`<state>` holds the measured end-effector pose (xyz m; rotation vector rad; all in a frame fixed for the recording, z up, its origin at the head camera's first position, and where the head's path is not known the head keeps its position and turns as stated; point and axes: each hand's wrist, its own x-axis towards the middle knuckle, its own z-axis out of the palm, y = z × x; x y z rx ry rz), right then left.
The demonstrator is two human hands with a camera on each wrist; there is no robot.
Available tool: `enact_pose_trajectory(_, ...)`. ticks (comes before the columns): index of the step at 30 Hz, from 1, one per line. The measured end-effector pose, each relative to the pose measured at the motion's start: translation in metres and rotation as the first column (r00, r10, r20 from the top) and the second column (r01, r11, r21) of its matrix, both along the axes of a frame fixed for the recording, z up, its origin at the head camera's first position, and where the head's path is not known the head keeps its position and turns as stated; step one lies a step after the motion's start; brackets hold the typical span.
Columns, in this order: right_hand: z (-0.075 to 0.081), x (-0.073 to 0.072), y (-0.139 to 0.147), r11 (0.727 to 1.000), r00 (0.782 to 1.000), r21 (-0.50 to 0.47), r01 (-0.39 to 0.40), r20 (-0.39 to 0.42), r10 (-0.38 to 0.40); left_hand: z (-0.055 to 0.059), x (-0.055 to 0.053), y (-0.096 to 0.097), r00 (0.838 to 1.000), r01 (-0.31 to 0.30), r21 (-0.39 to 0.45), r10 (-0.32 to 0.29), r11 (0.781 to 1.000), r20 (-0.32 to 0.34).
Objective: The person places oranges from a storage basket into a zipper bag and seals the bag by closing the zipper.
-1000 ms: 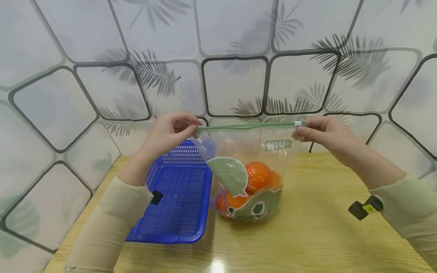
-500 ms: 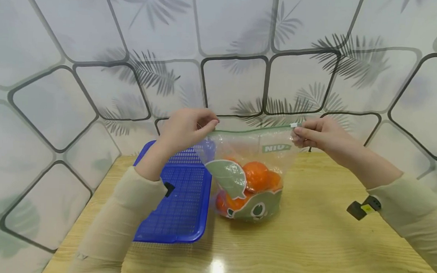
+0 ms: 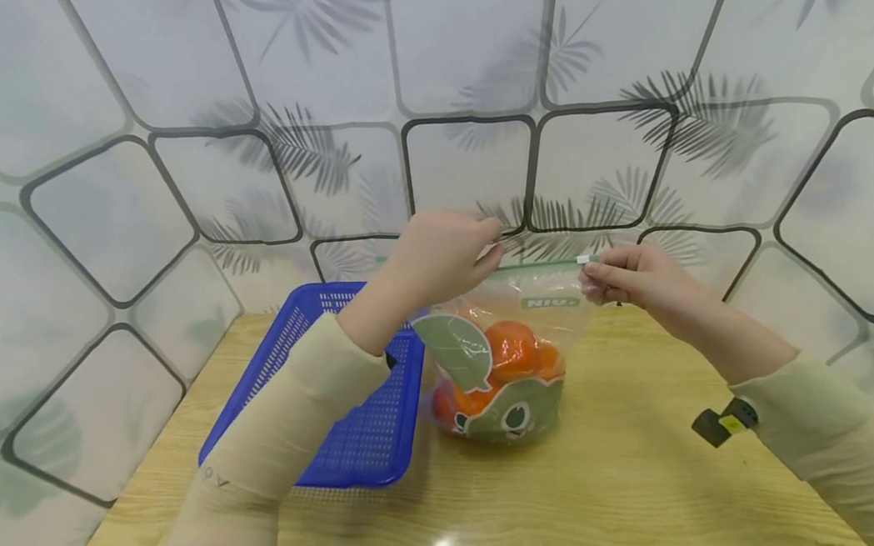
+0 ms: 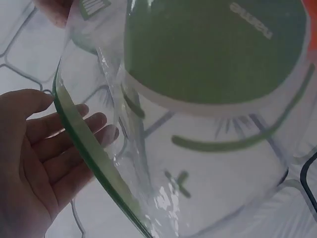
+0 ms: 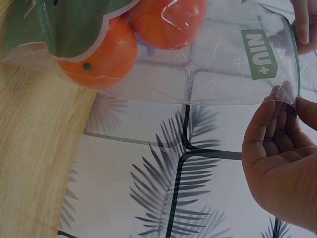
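A clear zip bag (image 3: 500, 398) with green print stands on the table, several orange fruits (image 3: 511, 351) in its lower part. Its green zip strip (image 4: 91, 161) runs along the top, with a white slider (image 3: 585, 259) near the right end. My right hand (image 3: 647, 277) pinches the bag's top right corner beside the slider, thumb on one side and fingers on the other. Partway along the strip, my left hand (image 3: 446, 253) has its thumb on the near side of the rim and its fingers behind. The left hand covers part of the strip in the head view.
A blue plastic basket (image 3: 399, 463) with perforated walls stands left of the bag, partly under my left forearm. The wooden table (image 3: 657, 479) extends to the right. A patterned wall covering (image 3: 465, 174) rises close behind the bag.
My left hand has moved right along the bag's top edge, from its left corner toward the middle. The right hand stays at the right corner, slightly lower. The bag's base has not moved.
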<state>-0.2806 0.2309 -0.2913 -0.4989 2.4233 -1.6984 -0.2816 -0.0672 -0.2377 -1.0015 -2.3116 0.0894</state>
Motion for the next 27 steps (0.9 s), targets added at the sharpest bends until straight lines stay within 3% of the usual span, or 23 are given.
enact_pose_trajectory(5,0.000,0.003,0.000,1.000,1.000,0.021,0.002,-0.016,-0.002,0.001,0.005,0.026,0.999,-0.014,-0.083,0.011,0.996,-0.046)
enact_pose_trajectory(12,0.001,0.006,-0.002,0.999,1.000,0.037,0.012,-0.010,-0.012,-0.006,0.007,0.052,0.995,-0.001,-0.119,-0.011,0.993,-0.099)
enact_pose_trajectory(27,-0.001,0.005,-0.002,0.998,0.998,0.055,-0.034,-0.045,0.037,-0.011,0.002,0.083,0.999,-0.014,-0.220,0.003,0.975,-0.050)
